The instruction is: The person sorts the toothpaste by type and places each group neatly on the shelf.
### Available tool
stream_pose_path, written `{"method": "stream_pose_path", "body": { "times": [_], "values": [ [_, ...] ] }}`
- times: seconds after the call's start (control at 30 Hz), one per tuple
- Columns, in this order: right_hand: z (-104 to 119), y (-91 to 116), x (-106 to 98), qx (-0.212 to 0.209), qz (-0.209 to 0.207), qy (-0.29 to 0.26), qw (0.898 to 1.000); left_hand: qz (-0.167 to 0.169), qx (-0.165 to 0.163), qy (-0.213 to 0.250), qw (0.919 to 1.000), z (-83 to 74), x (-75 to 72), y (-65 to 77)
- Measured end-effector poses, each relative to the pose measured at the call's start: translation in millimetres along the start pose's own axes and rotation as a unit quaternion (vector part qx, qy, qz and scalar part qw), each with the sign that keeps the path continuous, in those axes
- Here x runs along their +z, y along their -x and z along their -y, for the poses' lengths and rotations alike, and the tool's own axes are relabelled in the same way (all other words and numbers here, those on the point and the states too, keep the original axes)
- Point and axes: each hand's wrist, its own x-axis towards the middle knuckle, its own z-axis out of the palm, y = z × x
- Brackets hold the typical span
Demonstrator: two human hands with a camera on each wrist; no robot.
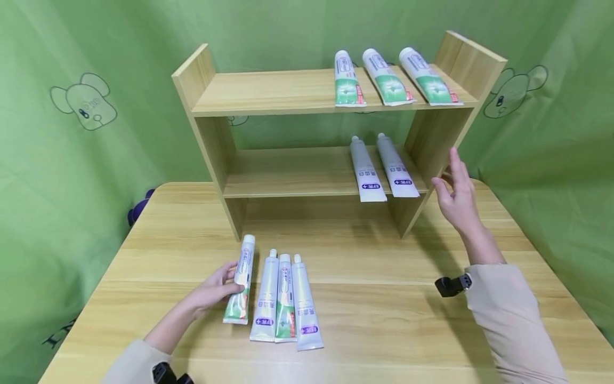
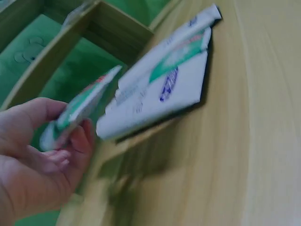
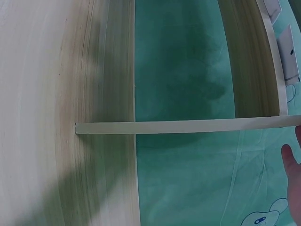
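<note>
My left hand (image 1: pixel 213 290) grips a green-and-white toothpaste tube (image 1: pixel 245 261), cap pointing toward the shelf. In the left wrist view, the thumb and fingers pinch that tube (image 2: pixel 80 109), which looks raised off the table. Just right of it, three toothpaste tubes lie side by side: a pale one with a purple label (image 1: pixel 265 304), a green-and-white one (image 1: pixel 285 304) and another pale one (image 1: pixel 307 306). My right hand (image 1: pixel 458 200) is beside the right side panel of the wooden shelf (image 1: pixel 438 133), fingers extended, holding nothing. Only part of that hand (image 3: pixel 294 181) shows in the right wrist view.
Three green-and-white tubes (image 1: pixel 388 82) lie on the right of the top board (image 1: pixel 268 93). Two pale tubes (image 1: pixel 368 173) lie on the right of the middle board (image 1: pixel 288 170), ends overhanging its front edge. A green curtain (image 1: pixel 120 42) hangs behind the wooden table (image 1: pixel 384 320).
</note>
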Motion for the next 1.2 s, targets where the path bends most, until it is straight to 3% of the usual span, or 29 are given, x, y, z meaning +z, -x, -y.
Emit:
{"method": "stream_pose_path", "body": {
  "times": [0.17, 0.27, 0.43, 0.9, 1.2],
  "values": [
    [0.7, 0.0, -0.6, 0.006, 0.001, 0.003, 1.0, -0.05, 0.051, 0.006, 0.9974, -21.0, 10.9, -0.4],
    [0.2, 0.5, 0.3, 0.01, 0.001, 0.004, 1.0, -0.061, 0.079, 0.008, 0.995, -35.4, 16.3, 0.4],
    [-0.2, 1.7, 2.2, 0.013, -0.001, 0.003, 1.0, -0.051, 0.121, 0.001, 0.9914, -57.6, 22.4, -0.2],
    [3.6, 1.3, -2.6, 0.033, 0.015, 0.028, 0.999, -0.06, 0.18, -0.012, 0.9817, -124.5, 39.0, -9.0],
    [0.8, 1.3, -2.4, 0.042, 0.014, 0.034, 0.998, -0.08, 0.242, -0.02, 0.9668, -176.9, 44.4, -13.6]
  ]
}}
